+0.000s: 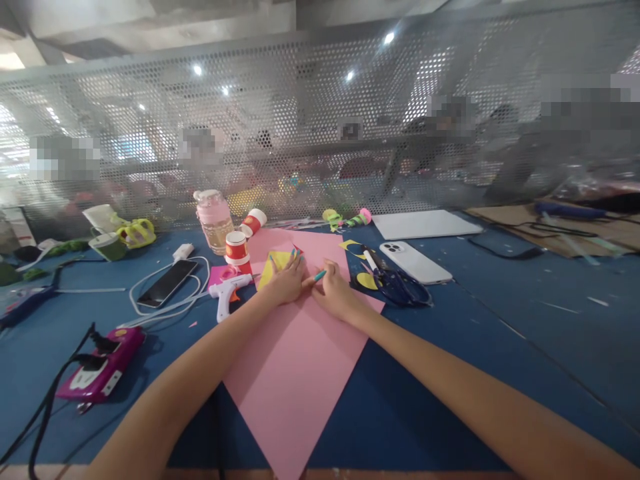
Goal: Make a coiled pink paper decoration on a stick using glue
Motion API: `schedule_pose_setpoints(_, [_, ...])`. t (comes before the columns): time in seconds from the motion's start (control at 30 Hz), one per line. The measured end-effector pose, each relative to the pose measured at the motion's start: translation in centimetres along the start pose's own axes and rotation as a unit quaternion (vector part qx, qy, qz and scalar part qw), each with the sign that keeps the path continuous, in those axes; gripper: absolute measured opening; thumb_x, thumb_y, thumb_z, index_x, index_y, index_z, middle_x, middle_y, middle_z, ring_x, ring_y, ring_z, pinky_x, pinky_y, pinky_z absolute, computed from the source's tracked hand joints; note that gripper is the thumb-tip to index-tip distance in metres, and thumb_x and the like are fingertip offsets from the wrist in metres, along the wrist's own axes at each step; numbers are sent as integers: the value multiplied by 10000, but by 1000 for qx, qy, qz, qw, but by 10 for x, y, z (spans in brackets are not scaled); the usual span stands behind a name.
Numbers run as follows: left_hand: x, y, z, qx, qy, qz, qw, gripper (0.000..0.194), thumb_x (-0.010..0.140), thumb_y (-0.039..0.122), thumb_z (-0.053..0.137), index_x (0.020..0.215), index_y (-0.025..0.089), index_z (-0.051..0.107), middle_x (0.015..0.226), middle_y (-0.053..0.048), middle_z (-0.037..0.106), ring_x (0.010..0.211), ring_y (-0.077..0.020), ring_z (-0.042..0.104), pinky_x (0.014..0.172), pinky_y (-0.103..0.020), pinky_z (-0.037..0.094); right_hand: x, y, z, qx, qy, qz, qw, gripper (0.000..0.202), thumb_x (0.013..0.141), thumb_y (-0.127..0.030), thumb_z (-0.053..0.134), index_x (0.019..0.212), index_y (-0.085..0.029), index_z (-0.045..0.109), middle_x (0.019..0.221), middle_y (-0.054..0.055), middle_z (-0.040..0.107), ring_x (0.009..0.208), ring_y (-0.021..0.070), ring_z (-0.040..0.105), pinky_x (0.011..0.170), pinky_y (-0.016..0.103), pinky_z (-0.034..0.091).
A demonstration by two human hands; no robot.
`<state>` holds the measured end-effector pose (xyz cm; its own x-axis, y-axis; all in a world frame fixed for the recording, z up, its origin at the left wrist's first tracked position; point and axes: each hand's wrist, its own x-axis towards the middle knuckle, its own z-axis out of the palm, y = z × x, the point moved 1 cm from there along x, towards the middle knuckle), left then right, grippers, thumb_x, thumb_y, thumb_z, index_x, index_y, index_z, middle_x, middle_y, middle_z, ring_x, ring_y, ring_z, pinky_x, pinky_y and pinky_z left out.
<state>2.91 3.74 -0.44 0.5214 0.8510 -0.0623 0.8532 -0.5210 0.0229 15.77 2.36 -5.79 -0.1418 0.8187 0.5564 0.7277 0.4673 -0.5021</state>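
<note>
My left hand [287, 280] lies flat with its fingers spread. It presses on a piece of yellow paper [266, 270] over large pink paper sheets [295, 360]. Beside it, my right hand [336, 291] rests on the pink paper with curled fingers; what they hold, if anything, is hidden. A small teal tip [319, 275] shows between the two hands, and I cannot tell whether it is a nail or a tool. Left of my left hand is a white glue gun [227, 290], close to stacked red paper cups [237, 247].
Right of my hands lie dark-handled scissors [403, 287], a yellow paper circle [367, 281] and a white phone [416, 261]. A black phone [167, 283] with its cable and a magenta power strip [105, 367] are leftward. A pink-topped bottle [213, 220] stands before the perforated screen [300, 120].
</note>
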Motion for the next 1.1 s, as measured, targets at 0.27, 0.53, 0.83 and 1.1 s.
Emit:
schedule_pose_setpoints(0.27, [-5,1,-2,8,19,19,1000,484,905,368,265,1350,177,258,1453,-157,190,1346,-276,130,970,-678,99,-1,-1,-2,1,-10,-7,1000,474,690,-143,493,1131,-95,327,1154,217,398,1113,322,467,929,512,396])
schedule_pose_setpoints(0.53, [-8,4,-5,11,34,20,999,554,902,373,284,1388,169,114,1452,-161,179,1333,-252,202,1013,-639,46,-1,0,-1,4,-7,-5,1000,469,687,-138,490,1120,-118,313,1146,208,399,1115,332,466,907,515,416])
schedule_pose_setpoints(0.83, [-12,5,-7,-5,31,29,999,657,891,385,313,1382,50,36,1360,-222,362,1264,-265,350,1027,-432,263,-2,-1,-3,21,-30,1,999,544,675,-108,472,1175,-79,258,1200,263,356,1012,316,547,854,501,455])
schedule_pose_setpoints(1.1, [-19,11,-10,3,36,19,999,709,872,427,342,1382,45,31,1263,-237,469,1157,-302,471,887,-388,395,2,5,-3,41,-71,-26,996,693,647,29,364,1304,-65,162,1376,247,218,1345,285,100,1054,511,228])
